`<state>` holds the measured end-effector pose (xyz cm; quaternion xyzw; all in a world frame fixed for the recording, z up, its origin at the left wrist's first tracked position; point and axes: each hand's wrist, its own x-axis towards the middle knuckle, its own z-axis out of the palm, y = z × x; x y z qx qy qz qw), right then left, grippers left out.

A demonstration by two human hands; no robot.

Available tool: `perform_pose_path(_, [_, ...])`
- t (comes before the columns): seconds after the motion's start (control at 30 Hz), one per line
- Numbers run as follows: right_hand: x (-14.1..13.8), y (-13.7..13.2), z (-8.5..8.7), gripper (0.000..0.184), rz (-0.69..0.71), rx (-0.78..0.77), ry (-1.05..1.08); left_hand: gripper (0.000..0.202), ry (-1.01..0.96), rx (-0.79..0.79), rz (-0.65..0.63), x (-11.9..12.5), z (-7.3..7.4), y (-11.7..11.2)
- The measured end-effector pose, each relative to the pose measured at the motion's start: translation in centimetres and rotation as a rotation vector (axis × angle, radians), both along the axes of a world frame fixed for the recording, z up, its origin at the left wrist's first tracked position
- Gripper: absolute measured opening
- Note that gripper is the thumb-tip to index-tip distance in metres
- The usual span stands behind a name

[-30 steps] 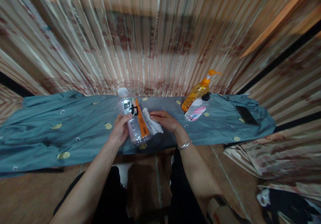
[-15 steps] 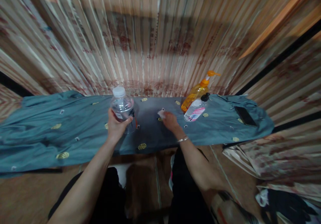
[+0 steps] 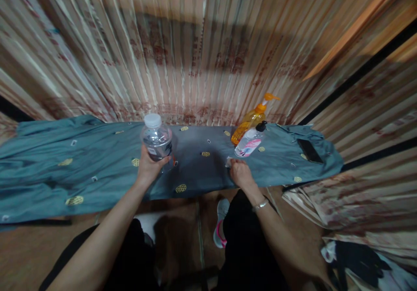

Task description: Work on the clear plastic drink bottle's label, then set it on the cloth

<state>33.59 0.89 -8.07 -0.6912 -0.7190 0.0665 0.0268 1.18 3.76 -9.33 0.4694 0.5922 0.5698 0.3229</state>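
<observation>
My left hand [image 3: 150, 166] is wrapped round the lower part of a clear plastic bottle [image 3: 157, 137] with a white cap, which stands upright on the cloth-covered table [image 3: 107, 169]. Pinched in my right hand [image 3: 240, 171] is a small white piece of tissue [image 3: 228, 162], held low over the cloth; whether it touches is hard to tell. Just beyond that hand stands a clear pump bottle [image 3: 250, 142] with a black top and a pink-and-white label. Partly behind it is a pump bottle of orange liquid [image 3: 246, 125].
A dark phone [image 3: 309, 150] lies toward the table's right end. Striped curtains [image 3: 182, 56] hang right behind the table and at the sides. Black poles [image 3: 358, 80] slant along the right. Dark cloth or a bag [image 3: 358, 258] lies on the floor at lower right.
My right hand has moved right and nearer to me with the tissue, to just in front of the pump bottles. My left hand keeps its hold on the bottle. The view has shifted slightly.
</observation>
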Motion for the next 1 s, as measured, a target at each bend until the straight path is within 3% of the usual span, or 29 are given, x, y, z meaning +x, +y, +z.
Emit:
perform_pose_path(0.17, [-8.9, 3.5, 0.2, 0.037, 0.218, 0.010, 0.114, 0.043, 0.086, -0.023, 0.032, -0.1, -0.5, -0.2])
perform_pose_path(0.23, [-12.1, 4.0, 0.3, 0.039, 0.356, 0.000, 0.166, 0.042, 0.097, -0.031, 0.037, -0.1, -0.6, -0.4])
perform_pose_path(0.3, [-13.6, 3.3, 0.2, 0.035, 0.475, -0.023, 0.201, 0.041, 0.098, -0.036, 0.038, -0.1, -0.6, -0.6])
perform_pose_path(0.37, [-13.0, 2.0, -0.1, 0.037, 0.637, -0.050, 0.260, 0.040, 0.095, -0.036, 0.039, -0.1, -0.6, -0.7])
perform_pose_path(0.43, [-10.7, 0.9, -0.3, 0.037, 0.683, -0.092, 0.310, 0.040, 0.097, -0.035, 0.035, -0.2, -0.7, -0.7])
perform_pose_path(0.6, [-4.9, 0.6, 0.2, 0.037, 0.320, -0.011, 0.219, 0.042, 0.119, -0.016, 0.027, 0.0, -0.6, -1.2])
perform_pose_path(0.8, [-6.4, 1.0, 0.5, 0.039, 0.243, 0.073, 0.196, 0.097, 0.153, 0.003, 0.053, 0.1, -0.6, -2.5])
perform_pose_path(0.93, [-7.1, 0.3, 0.5, 0.031, 0.262, 0.034, 0.182, 0.081, 0.159, -0.044, 0.131, -0.8, -1.4, -3.3])
perform_pose_path(1.0, [-6.5, -0.4, 0.9, 0.030, 0.283, 0.043, 0.202, 0.087, 0.155, -0.071, 0.150, -1.3, -1.5, -3.9])
